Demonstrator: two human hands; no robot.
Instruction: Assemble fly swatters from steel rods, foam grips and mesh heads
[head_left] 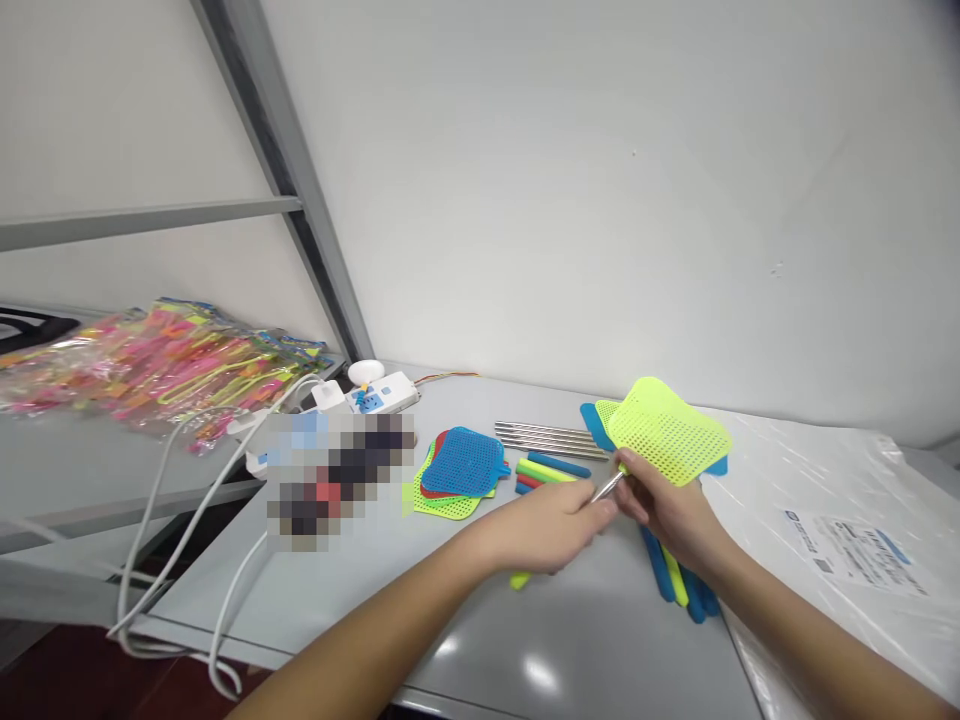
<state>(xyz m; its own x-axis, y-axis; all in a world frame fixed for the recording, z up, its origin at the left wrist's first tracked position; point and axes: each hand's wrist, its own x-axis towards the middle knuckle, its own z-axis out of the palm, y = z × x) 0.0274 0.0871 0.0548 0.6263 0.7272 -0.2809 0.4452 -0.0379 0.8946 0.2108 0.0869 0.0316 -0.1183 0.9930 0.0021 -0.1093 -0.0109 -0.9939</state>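
Note:
Between my two hands is a yellow-green fly swatter (667,432) with a perforated head and a metal shaft. My left hand (551,525) is closed round the shaft and handle, whose yellow-green end pokes out below it. My right hand (660,500) pinches the neck where the shaft meets the head. Under and behind the right hand lie more swatters, their blue and yellow-green handles (664,570) pointing toward me. Left of the hands, loose handle grips (551,470) in several colours lie beside metal rods (551,440). A stack of loose swatter heads (461,465) has a blue one on top.
Packaged pink and yellow goods (187,360) fill the shelf at left. A power strip (382,392) and white cables (202,500) lie along the table's left side. A blurred-out item (341,480) sits near them. White plastic sheeting (840,500) covers the right side.

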